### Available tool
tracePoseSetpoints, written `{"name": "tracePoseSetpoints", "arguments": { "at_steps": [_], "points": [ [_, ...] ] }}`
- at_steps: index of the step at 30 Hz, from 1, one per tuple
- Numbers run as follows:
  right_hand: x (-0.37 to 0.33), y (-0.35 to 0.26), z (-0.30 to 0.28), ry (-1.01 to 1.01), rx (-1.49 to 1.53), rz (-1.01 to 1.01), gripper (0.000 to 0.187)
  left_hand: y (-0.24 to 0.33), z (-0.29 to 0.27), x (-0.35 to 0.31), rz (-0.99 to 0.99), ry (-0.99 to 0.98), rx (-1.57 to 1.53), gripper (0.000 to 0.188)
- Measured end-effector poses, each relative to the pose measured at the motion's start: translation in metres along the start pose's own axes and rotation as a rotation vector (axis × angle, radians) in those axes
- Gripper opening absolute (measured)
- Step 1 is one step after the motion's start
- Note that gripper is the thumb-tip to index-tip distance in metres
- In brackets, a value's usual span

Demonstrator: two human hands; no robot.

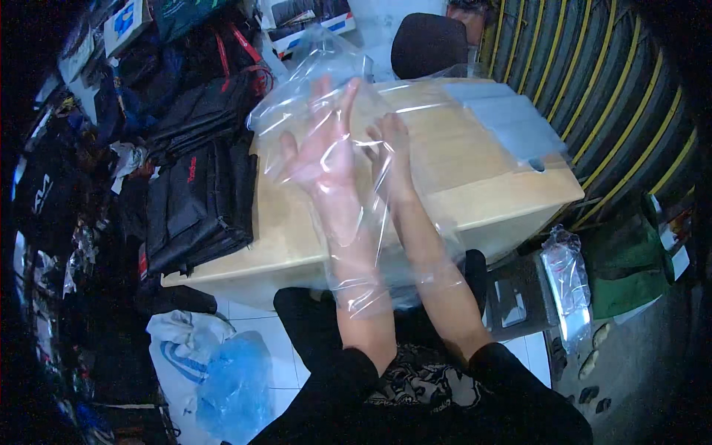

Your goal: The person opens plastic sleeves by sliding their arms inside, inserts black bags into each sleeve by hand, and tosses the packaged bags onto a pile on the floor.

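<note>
A large clear plastic bag spreads above the table, its film reaching down over my forearms. Inside it is my left hand, palm up with the fingers spread, holding nothing. Close to its right, my right hand shows through the film, slightly bent fingers apart and pointing away from me. Glare on the plastic partly hides those fingertips. Flat clear bags lie stacked at the table's far right. Folded black fabric bags are piled along its left edge.
The light wooden table stands before my knees. Behind it is a dark chair. A ribbed, yellow-striped barrier curves along the right. Blue plastic lies on the floor at lower left; a green bag sits at right.
</note>
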State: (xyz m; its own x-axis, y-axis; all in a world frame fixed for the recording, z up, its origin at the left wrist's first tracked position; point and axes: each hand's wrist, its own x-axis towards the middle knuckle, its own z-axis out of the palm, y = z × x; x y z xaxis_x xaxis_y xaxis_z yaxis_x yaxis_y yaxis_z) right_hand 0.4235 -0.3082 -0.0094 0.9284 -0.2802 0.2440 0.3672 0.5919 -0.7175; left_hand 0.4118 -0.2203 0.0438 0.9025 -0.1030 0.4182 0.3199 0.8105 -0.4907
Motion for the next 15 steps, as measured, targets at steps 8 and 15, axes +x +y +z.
{"name": "tracePoseSetpoints", "arguments": {
  "at_steps": [8, 15],
  "points": [
    [-0.013, 0.013, 0.041, 0.195, -0.881, -0.505, 0.058, 0.017, 0.006, 0.010, 0.831, -0.224, 1.482, 0.053],
    [0.021, 0.011, 0.070, -0.317, 0.004, -0.120, 0.043, 0.017, 0.025, -0.020, 0.116, -0.278, 0.738, 0.056]
  ]
}}
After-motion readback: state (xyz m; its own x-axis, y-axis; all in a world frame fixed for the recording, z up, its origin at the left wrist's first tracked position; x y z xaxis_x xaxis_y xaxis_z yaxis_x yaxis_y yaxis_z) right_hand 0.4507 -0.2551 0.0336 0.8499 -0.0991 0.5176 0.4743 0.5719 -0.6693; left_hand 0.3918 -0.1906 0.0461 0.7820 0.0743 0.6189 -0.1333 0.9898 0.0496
